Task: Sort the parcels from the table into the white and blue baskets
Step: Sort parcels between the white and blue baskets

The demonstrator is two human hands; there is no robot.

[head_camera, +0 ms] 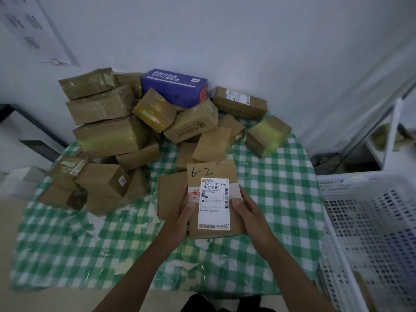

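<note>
A small brown parcel [212, 197], marked "6-2" by hand and bearing a white shipping label, is held face-up above the near side of a green-checked table [281, 176]. The left hand [180, 219] and right hand [249, 217] grip its opposite edges, thumbs on top. The step appears to be reading the label (the sorting cue, presumably). Next comes choosing a basket; the white basket [369, 221] stands just right, while a heap of unsorted boxes [126, 131] waits behind.
</note>
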